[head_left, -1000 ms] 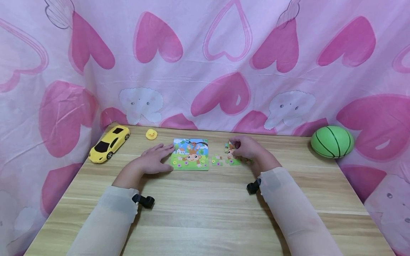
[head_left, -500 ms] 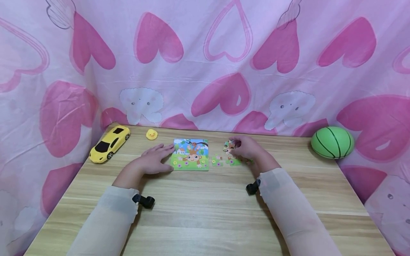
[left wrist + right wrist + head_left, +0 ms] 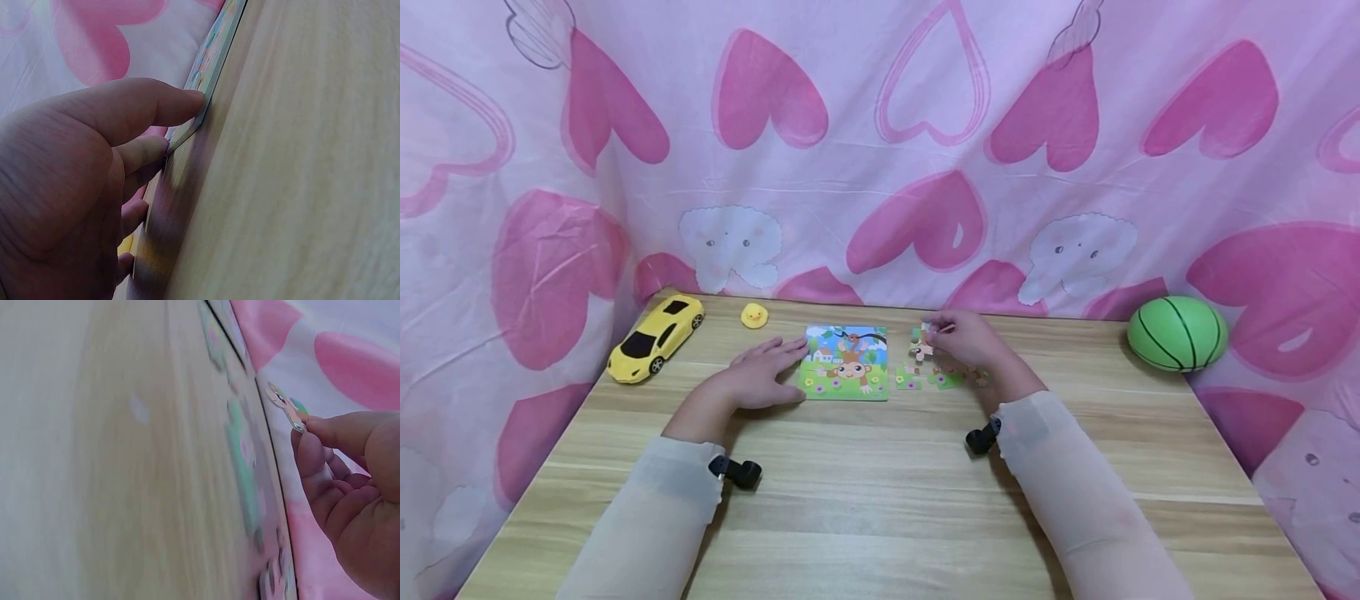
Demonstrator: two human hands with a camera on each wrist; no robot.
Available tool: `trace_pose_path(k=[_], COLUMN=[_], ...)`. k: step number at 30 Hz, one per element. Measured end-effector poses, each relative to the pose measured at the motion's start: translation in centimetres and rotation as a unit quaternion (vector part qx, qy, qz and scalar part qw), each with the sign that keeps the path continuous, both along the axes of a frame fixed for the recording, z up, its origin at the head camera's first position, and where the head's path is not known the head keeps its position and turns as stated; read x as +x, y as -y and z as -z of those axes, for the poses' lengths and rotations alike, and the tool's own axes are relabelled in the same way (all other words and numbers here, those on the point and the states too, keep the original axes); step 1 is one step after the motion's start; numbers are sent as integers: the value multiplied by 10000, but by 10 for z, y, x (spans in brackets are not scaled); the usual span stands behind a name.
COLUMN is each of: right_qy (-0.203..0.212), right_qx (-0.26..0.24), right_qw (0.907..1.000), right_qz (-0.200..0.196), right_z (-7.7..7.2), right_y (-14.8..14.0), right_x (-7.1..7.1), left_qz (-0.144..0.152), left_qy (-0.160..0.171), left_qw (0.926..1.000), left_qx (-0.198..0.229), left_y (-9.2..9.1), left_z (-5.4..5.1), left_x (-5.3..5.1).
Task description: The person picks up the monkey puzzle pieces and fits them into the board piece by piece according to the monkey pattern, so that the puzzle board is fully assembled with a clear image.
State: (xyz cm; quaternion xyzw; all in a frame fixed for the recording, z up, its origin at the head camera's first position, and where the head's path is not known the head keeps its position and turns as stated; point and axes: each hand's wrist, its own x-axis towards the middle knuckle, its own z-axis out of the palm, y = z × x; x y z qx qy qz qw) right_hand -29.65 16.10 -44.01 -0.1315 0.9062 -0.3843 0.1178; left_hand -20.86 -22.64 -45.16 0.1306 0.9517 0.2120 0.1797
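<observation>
A square monkey picture puzzle lies flat on the wooden table. My left hand is at its left side, thumb and forefinger touching the edge near the corners; the left wrist view shows the thumb against the board's rim. Right of the puzzle, my right hand pinches a small jigsaw piece between thumb and fingers. In the right wrist view that piece is held tilted above the table by the right hand. Under it lie loose pieces with green grass and flowers.
A yellow toy car stands at the table's left edge, with a small yellow duck beside it at the back. A green ball sits at the back right. Pink heart-print cloth hangs behind the table.
My right hand has moved left with the piece, toward the puzzle, uncovering more of the loose pieces. My left hand has stayed where it was.
</observation>
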Motion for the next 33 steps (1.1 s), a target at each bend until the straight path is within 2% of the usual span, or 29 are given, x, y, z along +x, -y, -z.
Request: trace_pose_path(k=[6,15,25,33], right_qy=[23,-12,455,204], right_qx=[-402,-413,-1245,-866], right_qw=[9989,9976,9890,9940], right_qz=[-255,-548,-652,-640], right_z=[-2,-1,4,9], right_y=[23,60,97,115], right_x=[4,8,11,10], left_qz=[-40,-48,-25,15], left_qy=[13,45,21,-29], left_qw=[10000,10000,10000,10000], left_qx=[10,70,68,42], left_y=[0,0,1,2], left_z=[-1,-3,-4,-2], left_x=[1,2,3,1])
